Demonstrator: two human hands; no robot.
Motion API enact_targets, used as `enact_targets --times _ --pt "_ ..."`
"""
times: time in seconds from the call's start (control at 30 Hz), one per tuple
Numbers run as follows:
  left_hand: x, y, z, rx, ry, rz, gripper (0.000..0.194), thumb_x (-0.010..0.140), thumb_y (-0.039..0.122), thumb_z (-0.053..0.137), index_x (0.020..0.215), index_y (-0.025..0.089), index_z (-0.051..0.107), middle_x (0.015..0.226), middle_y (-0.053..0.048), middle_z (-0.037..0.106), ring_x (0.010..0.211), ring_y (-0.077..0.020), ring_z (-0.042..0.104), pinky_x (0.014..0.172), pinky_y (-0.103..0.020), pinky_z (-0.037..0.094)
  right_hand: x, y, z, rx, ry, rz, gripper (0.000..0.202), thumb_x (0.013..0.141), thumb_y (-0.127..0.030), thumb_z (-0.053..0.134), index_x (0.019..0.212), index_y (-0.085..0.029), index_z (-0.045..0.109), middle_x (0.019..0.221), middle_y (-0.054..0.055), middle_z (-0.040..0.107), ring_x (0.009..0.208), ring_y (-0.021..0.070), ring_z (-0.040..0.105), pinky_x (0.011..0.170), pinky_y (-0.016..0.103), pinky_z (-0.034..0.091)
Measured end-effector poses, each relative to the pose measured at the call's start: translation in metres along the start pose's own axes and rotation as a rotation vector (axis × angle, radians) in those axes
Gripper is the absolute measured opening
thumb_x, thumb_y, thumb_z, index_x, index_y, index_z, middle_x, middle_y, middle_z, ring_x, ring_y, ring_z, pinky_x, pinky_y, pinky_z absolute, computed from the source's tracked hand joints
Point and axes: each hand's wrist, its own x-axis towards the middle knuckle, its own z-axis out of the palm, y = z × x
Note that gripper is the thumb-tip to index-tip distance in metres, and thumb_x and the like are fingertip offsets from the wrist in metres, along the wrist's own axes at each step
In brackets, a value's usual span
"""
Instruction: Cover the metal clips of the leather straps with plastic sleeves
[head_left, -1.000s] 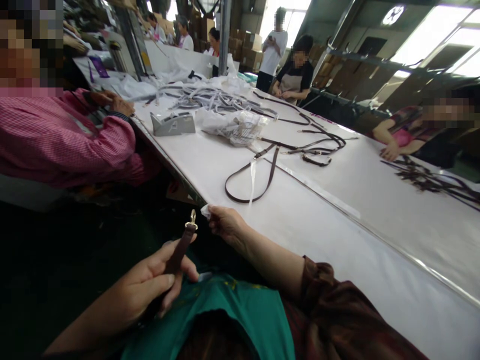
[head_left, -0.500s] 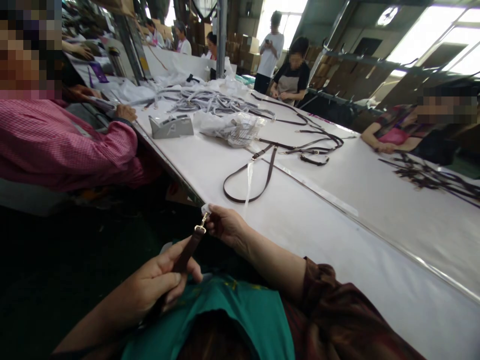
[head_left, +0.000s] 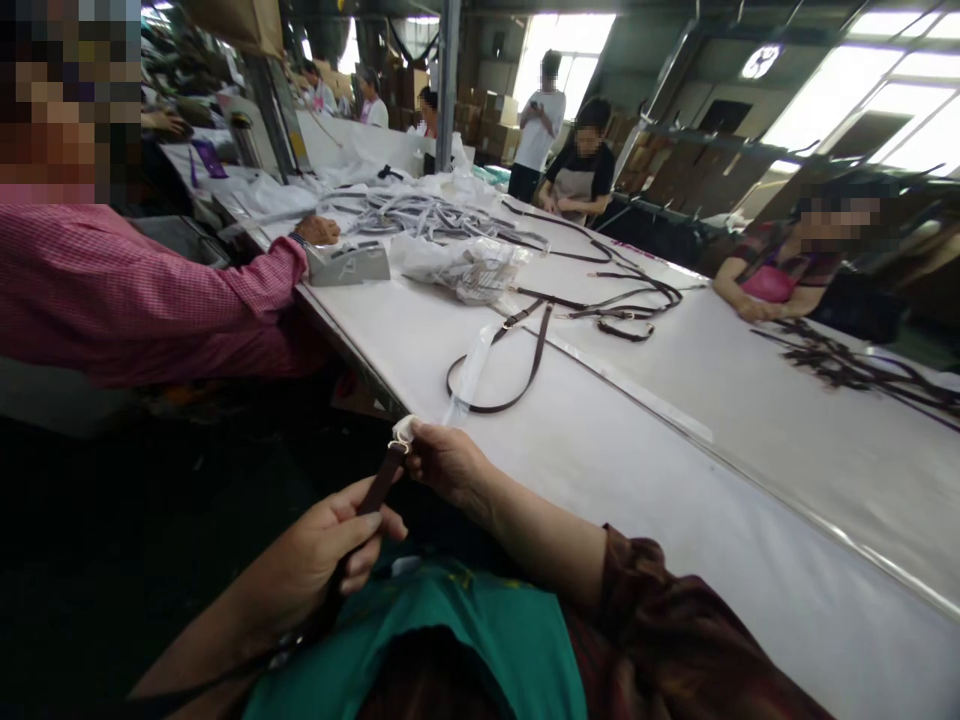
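Observation:
A dark brown strap (head_left: 381, 480) with a metal fitting at its upper end runs through my left hand (head_left: 330, 545), whose fingers are closed round it. My right hand (head_left: 446, 460) pinches a small white piece of wrapping (head_left: 405, 430) over the metal fitting, at the near table edge. From the right hand a strip of clear plastic (head_left: 472, 370) reaches up onto the table. It lies across a looped brown strap (head_left: 538, 360). The lower part of the held strap trails down beside my lap in shadow.
On the white table (head_left: 615, 460) are a grey metal holder (head_left: 351, 264), a plastic bag (head_left: 469, 268), a pile of wrapped straps (head_left: 427, 212) and loose dark straps (head_left: 840, 360). A person in a pink checked sleeve (head_left: 187, 275) is close at left; others stand or sit beyond.
The white wrapping now covers more of the metal fitting. The clear strip has spread and shifted left. The neighbour's hand at left has moved right to the grey holder.

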Motion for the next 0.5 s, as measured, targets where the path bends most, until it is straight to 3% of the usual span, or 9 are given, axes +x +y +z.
enact_targets --times 0.17,0.3,0.4,0.5 --pt "0.01 0.005 0.004 0.171 0.048 -0.029 0.034 0.079 0.039 0.065 0.101 0.014 0.06 0.055 0.006 0.046 0.043 -0.0048 0.028 0.04 -0.017 0.024 -0.006 0.006 -0.006 -0.298 0.015 -0.12 0.039 0.076 -0.051 0.074 0.068 -0.014 0.064 0.054 -0.002 0.053 0.049 0.009 0.044 0.049 0.024 0.03" --pt "0.023 0.007 0.006 0.22 0.069 -0.028 0.035 0.076 0.042 0.064 0.096 0.013 0.061 0.051 0.008 0.04 0.043 -0.0059 0.029 0.04 -0.018 0.026 -0.019 0.008 -0.001 -0.397 -0.022 -0.109 0.038 0.072 -0.048 0.078 0.065 -0.014 0.063 0.052 -0.003 0.053 0.048 0.0076 0.042 0.048 0.023 0.028" --pt "0.028 0.003 0.002 0.299 0.068 0.012 0.037 0.08 0.047 0.063 0.098 0.015 0.061 0.052 0.007 0.045 0.044 -0.0083 0.038 0.042 -0.02 0.032 -0.028 0.007 0.01 -0.4 -0.013 -0.076 0.037 0.072 -0.045 0.078 0.062 -0.015 0.06 0.048 -0.002 0.053 0.044 0.0088 0.043 0.045 0.023 0.028" --pt "0.034 -0.003 -0.004 0.385 0.107 0.156 0.053 0.081 0.061 0.063 0.116 0.022 0.057 0.072 0.0 0.066 0.06 -0.0167 0.058 0.053 -0.027 0.049 -0.028 -0.006 0.018 -0.308 0.104 -0.107 0.03 0.07 -0.037 0.079 0.061 -0.016 0.06 0.049 -0.003 0.054 0.042 0.0095 0.045 0.043 0.023 0.03"
